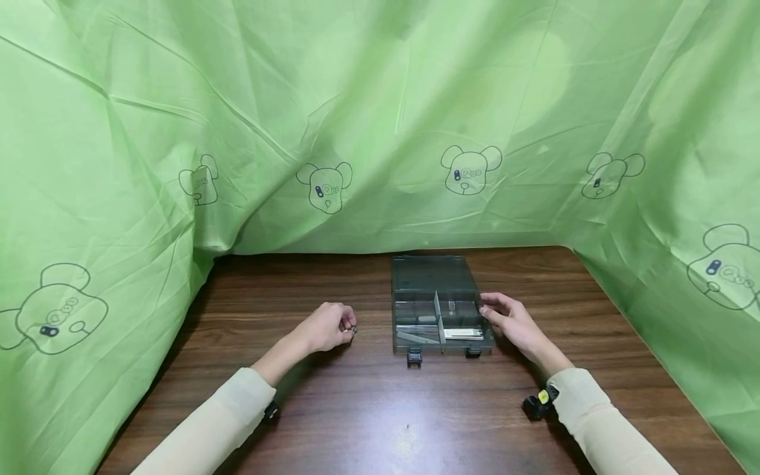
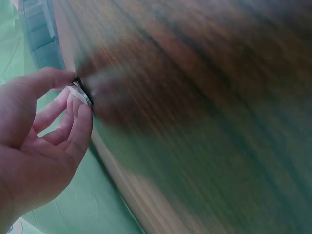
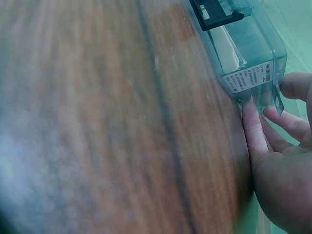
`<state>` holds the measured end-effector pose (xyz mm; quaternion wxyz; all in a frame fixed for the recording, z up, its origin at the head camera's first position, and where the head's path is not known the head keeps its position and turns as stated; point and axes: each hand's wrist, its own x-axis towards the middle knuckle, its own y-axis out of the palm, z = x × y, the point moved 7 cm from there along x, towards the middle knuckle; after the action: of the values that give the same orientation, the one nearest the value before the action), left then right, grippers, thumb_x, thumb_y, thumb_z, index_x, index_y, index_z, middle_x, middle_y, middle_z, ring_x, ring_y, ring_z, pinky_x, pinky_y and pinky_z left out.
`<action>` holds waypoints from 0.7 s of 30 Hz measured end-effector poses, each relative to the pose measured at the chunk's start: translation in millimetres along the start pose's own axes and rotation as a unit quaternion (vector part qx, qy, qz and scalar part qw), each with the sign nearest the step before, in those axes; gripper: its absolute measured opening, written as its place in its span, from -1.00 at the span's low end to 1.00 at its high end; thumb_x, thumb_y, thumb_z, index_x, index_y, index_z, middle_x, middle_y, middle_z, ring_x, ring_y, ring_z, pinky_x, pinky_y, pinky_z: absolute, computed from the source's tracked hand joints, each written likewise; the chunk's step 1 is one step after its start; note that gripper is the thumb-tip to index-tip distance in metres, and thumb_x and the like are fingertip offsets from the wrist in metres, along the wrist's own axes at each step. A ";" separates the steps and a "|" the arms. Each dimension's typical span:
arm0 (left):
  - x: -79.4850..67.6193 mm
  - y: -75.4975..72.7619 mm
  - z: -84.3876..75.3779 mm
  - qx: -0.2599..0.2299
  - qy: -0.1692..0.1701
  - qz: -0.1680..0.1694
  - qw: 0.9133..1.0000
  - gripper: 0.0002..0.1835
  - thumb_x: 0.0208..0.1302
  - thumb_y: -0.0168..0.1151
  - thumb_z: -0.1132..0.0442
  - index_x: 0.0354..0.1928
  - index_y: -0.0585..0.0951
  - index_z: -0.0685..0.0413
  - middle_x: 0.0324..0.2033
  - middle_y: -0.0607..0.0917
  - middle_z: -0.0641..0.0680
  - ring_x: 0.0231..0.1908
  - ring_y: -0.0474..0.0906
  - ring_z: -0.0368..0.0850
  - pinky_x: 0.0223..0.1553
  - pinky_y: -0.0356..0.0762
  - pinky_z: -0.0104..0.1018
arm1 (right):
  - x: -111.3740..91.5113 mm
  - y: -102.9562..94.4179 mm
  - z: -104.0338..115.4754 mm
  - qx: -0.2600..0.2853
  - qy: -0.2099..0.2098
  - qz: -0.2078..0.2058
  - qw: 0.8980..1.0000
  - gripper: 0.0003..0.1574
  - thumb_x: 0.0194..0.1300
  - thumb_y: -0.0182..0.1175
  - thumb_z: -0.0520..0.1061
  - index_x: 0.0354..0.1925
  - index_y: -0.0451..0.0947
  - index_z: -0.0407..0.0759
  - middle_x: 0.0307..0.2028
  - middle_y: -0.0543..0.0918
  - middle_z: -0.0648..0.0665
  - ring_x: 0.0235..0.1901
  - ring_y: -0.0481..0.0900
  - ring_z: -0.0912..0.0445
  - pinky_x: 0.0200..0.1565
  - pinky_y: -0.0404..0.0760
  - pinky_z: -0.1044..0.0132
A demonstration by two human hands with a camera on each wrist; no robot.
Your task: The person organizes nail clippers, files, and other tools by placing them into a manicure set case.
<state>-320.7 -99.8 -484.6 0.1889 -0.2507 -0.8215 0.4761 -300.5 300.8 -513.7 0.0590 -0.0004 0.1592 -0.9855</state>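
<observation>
A clear grey compartment box (image 1: pixel 442 320) stands on the table with its lid (image 1: pixel 430 274) laid back. In its front right compartment is a silver nail clipper (image 1: pixel 463 334); a flat metal strip (image 1: pixel 417 338) lies front left, and a paper clip (image 1: pixel 452 306) shows back right. My right hand (image 1: pixel 518 324) holds the box by its right side, thumb near the rim and fingertips (image 3: pixel 249 109) low at the corner. To the box's left, my left hand (image 1: pixel 325 326) pinches a small black-and-silver metal piece (image 2: pixel 82 92) between thumb and fingers, just above the table.
Two black latches, the left one (image 1: pixel 414 357) hanging open, face the front of the box. A printed label (image 3: pixel 248 77) is stuck on the box's side. Green curtain (image 1: pixel 380 132) surrounds the brown wooden table (image 1: pixel 332 409) at the back and sides.
</observation>
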 end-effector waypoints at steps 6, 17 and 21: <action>-1.3 -2.3 -3.7 0.002 0.007 -0.008 1.000 -0.88 0.18 0.43 0.42 -0.28 0.69 0.10 -0.39 0.70 -0.07 -0.32 0.65 -0.19 -0.20 0.66 -0.35 | 0.0 0.7 0.1 0.001 0.003 0.000 1.000 -0.34 0.60 0.20 -0.11 0.48 0.33 -0.39 0.29 0.48 -0.46 -0.06 0.56 0.06 -0.28 0.63 0.25; 14.0 -3.4 -17.9 0.009 0.022 -0.030 0.999 -0.90 0.26 0.43 0.35 -0.26 0.69 0.01 -0.36 0.69 -0.12 -0.29 0.66 -0.23 -0.18 0.66 -0.37 | -0.9 0.6 0.1 0.010 0.003 0.004 1.000 -0.33 0.60 0.21 -0.10 0.48 0.32 -0.40 0.29 0.48 -0.48 0.01 0.57 0.02 -0.24 0.65 0.27; 23.7 -4.0 -35.4 0.007 0.041 -0.033 0.999 -0.91 0.26 0.42 0.35 -0.24 0.70 0.04 -0.35 0.69 -0.10 -0.29 0.66 -0.21 -0.19 0.65 -0.38 | -1.6 0.5 0.1 0.011 0.005 0.002 1.000 -0.33 0.59 0.22 -0.11 0.48 0.33 -0.39 0.30 0.49 -0.47 0.00 0.57 0.06 -0.22 0.65 0.29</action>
<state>-321.2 -63.1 -462.6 0.2400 -0.2419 -0.8173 0.4646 -298.8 300.5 -513.7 0.0605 0.0050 0.1482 -0.9871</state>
